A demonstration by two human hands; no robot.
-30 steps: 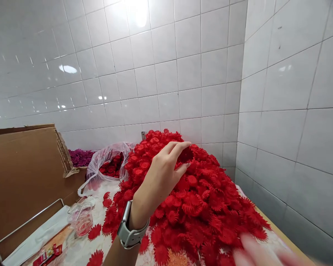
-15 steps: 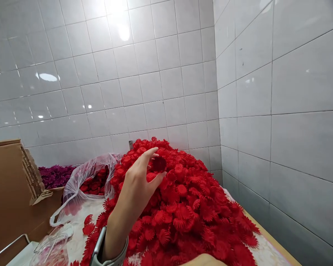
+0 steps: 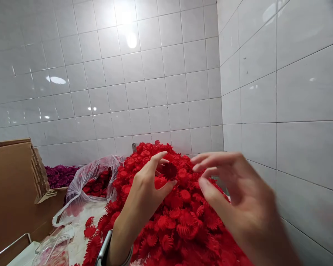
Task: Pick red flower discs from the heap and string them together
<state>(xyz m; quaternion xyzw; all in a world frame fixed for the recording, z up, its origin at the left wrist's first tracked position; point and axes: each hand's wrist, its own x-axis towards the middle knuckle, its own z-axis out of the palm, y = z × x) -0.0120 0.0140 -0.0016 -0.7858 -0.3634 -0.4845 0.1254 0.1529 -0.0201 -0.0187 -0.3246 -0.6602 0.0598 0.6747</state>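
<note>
A large heap of red artificial flower heads with fringed petals rises in front of me. Above its left side, my left hand is curled round one darker red flower head, which sits between the thumb and fingers. My right hand hovers over the heap's right side, fingers and thumb apart, slightly blurred, with nothing between them. A watch is on my left wrist.
Left of the heap, a clear plastic bag holds darker red flower heads. Purple flower heads lie behind a cardboard box. A clear plastic container stands at lower left. Tiled walls close off the back and right.
My right hand has risen from the bottom edge into view over the heap, opening out. The left hand has shifted slightly right with the dark red flower head. The view has tilted slightly.
</note>
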